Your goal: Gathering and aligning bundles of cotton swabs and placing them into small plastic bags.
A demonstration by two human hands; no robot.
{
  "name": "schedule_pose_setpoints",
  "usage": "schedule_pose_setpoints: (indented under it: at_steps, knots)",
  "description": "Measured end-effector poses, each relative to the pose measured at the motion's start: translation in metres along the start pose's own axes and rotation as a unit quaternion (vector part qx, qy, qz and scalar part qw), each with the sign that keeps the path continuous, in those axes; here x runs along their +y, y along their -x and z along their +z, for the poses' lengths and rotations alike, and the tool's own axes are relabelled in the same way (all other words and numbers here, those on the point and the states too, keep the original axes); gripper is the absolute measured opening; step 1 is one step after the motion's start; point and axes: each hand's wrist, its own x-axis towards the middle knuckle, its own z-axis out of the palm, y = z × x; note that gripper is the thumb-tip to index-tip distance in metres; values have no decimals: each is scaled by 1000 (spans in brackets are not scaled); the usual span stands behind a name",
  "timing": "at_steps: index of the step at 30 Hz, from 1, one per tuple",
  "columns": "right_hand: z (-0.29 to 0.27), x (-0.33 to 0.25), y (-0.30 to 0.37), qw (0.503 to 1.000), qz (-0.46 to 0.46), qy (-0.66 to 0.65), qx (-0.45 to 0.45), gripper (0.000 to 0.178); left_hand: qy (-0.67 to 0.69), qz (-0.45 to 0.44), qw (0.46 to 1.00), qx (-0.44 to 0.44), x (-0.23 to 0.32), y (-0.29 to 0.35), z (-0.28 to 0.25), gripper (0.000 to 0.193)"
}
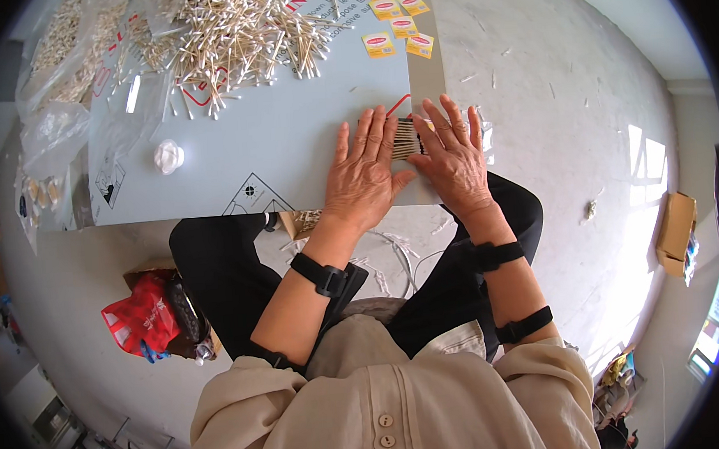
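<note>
A row of cotton swabs (405, 142) lies side by side near the right end of the table's front edge, partly hidden by my hands. My left hand (365, 173) rests flat over its left end, palm down, with the fingers stretched out. From the other side my right hand (456, 159) covers its right end, fingers long and slightly spread. Something clear and shiny (486, 130) shows just beyond the right fingers; its kind is hard to make out. A big loose heap of cotton swabs (237, 38) spreads over the far part of the table.
Several small yellow cards (403, 27) lie at the table's far right. Clear plastic bags (56, 128) of swabs fill the left side, and a white round thing (168, 156) sits on the grey tabletop (247, 141). A red bag (143, 316) stands on the floor at left.
</note>
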Motion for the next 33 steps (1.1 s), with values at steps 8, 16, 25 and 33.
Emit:
schedule_pose_setpoints:
  at_steps: [8,16,25,33]
  knots:
    - [0,19,28,992,116,-32,-32,84,-5,1,1000,-7,3,-2,-1,78]
    - [6,22,32,989,115,-61,-64,87,-24,1,999,-25,7,-5,1,77]
    - [5,25,30,989,113,-58,-78,83,-10,21,1000,11,26,-16,13,77]
    - [26,50,34,523,419,-686,283,46,232,-28,968,93,20,-17,10,67]
